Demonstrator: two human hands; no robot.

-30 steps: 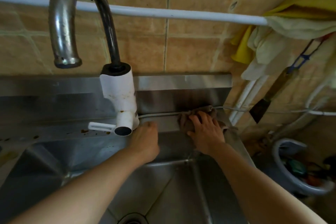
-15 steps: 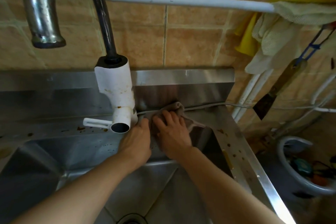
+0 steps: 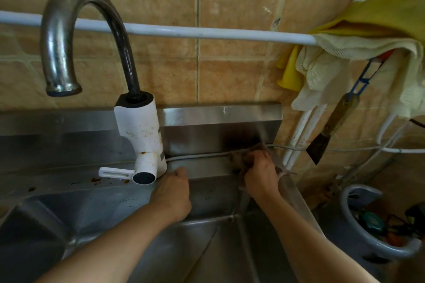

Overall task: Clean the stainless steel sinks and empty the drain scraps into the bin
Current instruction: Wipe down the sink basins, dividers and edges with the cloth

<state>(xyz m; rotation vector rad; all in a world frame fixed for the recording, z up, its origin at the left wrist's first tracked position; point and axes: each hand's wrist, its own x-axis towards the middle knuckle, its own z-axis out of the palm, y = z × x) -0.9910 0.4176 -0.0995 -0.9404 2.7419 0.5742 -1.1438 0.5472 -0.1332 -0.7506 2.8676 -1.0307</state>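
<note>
A: Where are the hands?
B: The right hand presses a brown rag onto the far right corner of the steel sink, fingers curled over the cloth, by the grey cable along the back ledge.
A: And the left hand?
B: It rests on the far rim just right of the white faucet body, fingers bent over the edge, holding nothing I can see.
A: The bin?
B: A grey bucket with scraps stands on the floor, right of the sink.
</note>
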